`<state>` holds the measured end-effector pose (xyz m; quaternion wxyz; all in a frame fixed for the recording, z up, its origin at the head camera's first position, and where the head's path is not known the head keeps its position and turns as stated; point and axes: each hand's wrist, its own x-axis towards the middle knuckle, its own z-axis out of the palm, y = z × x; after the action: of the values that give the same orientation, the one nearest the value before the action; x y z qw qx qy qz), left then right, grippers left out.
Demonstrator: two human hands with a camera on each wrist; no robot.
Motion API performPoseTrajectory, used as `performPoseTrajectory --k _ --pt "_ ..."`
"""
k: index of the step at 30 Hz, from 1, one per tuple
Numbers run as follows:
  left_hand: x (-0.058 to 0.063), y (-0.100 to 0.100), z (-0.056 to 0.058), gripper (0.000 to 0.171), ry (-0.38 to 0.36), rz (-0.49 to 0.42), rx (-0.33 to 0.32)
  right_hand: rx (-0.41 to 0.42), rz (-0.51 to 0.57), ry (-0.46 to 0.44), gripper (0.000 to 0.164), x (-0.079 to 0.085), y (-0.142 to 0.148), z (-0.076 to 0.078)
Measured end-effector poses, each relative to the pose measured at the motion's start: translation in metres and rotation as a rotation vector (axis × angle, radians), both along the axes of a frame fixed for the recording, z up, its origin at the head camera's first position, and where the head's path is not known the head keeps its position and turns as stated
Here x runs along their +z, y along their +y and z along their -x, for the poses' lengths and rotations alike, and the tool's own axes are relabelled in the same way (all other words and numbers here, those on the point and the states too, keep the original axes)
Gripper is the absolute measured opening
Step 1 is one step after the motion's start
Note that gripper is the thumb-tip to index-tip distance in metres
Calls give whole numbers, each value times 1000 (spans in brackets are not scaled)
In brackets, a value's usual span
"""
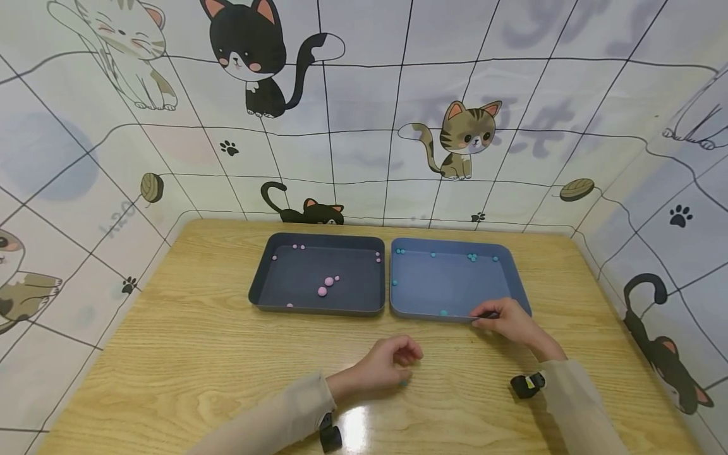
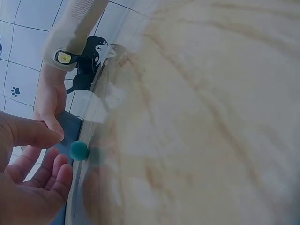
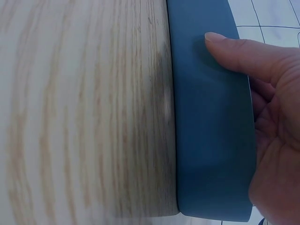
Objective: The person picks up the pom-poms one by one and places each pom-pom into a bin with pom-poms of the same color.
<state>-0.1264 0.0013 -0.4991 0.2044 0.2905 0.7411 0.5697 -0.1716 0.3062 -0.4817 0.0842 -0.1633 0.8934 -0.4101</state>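
My right hand (image 1: 508, 322) grips the near wall of the blue tray (image 1: 455, 317) toward its right corner. In the right wrist view the thumb (image 3: 229, 49) lies on the tray's outer wall, with the other fingers behind the rim. Small teal balls (image 1: 473, 257) lie scattered in that tray. My left hand (image 1: 387, 364) is over the table in front of the trays, its fingers loosely bent with a gap between thumb and fingers. Close to its thumb is a single teal ball (image 2: 79, 150); whether they touch, I cannot tell.
A dark grey tray (image 1: 318, 310) stands left of the blue one, with several pink balls (image 1: 329, 282) in it. Both trays sit toward the back of the wooden table (image 1: 216, 366). Behind and at the sides hangs a cat-patterned sheet (image 1: 364, 151).
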Motion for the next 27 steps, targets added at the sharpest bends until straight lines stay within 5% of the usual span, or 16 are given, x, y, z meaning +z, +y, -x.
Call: performPoseTrajectory --k 8,19,27 --pt "-2 -2 -3 37 14 67 -35 4 11 1 11 1 -1 0" --pt "-5 -4 -1 40 181 139 -141 0 16 -15 12 2 -1 -1" --pt "-4 -4 -1 39 185 156 -156 7 17 -6 11 2 0 0"
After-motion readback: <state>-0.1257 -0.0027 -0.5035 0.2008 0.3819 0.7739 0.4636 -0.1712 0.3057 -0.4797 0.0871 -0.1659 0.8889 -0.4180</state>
